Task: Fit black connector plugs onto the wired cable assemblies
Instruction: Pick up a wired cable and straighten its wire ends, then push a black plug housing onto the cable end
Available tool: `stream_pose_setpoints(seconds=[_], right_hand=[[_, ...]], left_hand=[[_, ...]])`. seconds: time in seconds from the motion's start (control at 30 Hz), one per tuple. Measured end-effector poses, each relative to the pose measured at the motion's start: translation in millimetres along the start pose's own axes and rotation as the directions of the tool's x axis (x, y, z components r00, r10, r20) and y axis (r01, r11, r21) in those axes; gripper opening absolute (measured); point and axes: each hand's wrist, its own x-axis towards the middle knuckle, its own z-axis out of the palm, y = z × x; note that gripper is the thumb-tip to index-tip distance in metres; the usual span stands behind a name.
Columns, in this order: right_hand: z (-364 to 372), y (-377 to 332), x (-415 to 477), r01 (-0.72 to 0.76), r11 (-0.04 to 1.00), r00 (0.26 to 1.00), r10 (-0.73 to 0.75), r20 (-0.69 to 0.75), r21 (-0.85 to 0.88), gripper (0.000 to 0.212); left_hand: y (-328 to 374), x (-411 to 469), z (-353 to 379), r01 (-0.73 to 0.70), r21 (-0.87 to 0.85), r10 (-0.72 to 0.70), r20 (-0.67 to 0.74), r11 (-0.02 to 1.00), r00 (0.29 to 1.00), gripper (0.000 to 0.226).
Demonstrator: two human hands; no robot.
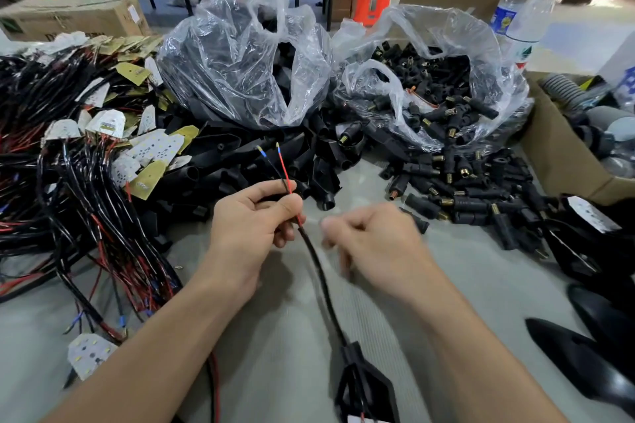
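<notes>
**A:** Why is the cable [319,271] held so near its end?

**B:** The left hand [247,216] pinches it between thumb and curled fingers, about where the sheath stops. That leaves the red and black wires [283,168] standing up free and slightly apart, clear of the fingers. I judge this gives a plug a steady target.

**A:** And the right hand [374,240]?

**B:** It is just beside the left with its fingers curled. It is blurred, so I cannot tell whether it holds anything.

**A:** Where are the plugs [457,189]?

**B:** Loose on the worktop [464,268] ahead and to the right, spilling from an open bag [443,45]. They are on that hand's side, likely for a short reach. None is on this cable yet.

**A:** The rest of the cable?

**B:** It trails back to a black housing [364,378] nearest the person. More cables are heaped in a pile [68,154] on the left.
</notes>
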Motion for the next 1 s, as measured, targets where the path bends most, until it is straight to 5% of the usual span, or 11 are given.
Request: stream_pose_setpoints(seconds=[0.07,0.13,0.23,0.33,0.43,0.5,0.57,0.67,0.73,0.8,1.0], right_hand=[[-13,10,6,-0.038,0.990,0.946,-0.009,-0.325,-0.137,0.022],[-26,20,9,-0.122,0.944,0.869,-0.046,-0.492,-0.305,0.012],[-33,31,12,-0.239,0.832,0.904,0.003,-0.428,-0.500,0.027],[-25,33,14,-0.192,0.798,0.934,-0.030,-0.356,-0.571,0.026],[-18,30,14,0.003,0.965,0.891,-0.121,-0.438,-0.262,0.023],[-14,25,15,0.059,0.997,0.892,-0.035,-0.452,0.040,0.021],[-12,20,17,0.057,0.926,0.911,0.105,-0.400,0.373,0.020],[-21,17,18,0.041,0.683,0.925,0.249,-0.286,0.729,0.013],[-29,18,19,0.039,0.564,0.930,0.281,-0.236,0.825,0.010],[-34,21,19,0.022,0.504,0.933,0.301,-0.199,0.864,0.010],[-26,21,23,-0.080,0.455,0.947,0.314,-0.076,0.887,0.011]], left_hand=[[-1,0,-1,-0.010,0.122,0.008,0.019,0.992,1.000,0.017],[-2,-1,-2,-0.051,0.316,0.040,0.041,0.947,0.998,0.021],[-5,-8,0,-0.162,0.619,0.131,0.096,0.768,0.987,0.029],[-3,-15,3,-0.239,0.724,0.229,0.115,0.647,0.967,0.016],[-3,-17,3,-0.278,0.750,0.279,0.130,0.600,0.951,0.007],[-3,-20,3,-0.351,0.788,0.344,0.189,0.505,0.920,0.010],[-2,-23,5,-0.427,0.788,0.417,0.240,0.444,0.876,0.017],[-4,-29,10,-0.482,0.764,0.469,0.268,0.428,0.841,0.027],[-5,-31,14,-0.484,0.794,0.492,0.276,0.367,0.826,0.023],[-5,-32,18,-0.457,0.782,0.478,0.236,0.424,0.846,0.025],[-8,-27,19,-0.379,0.778,0.368,0.205,0.501,0.907,0.031]])
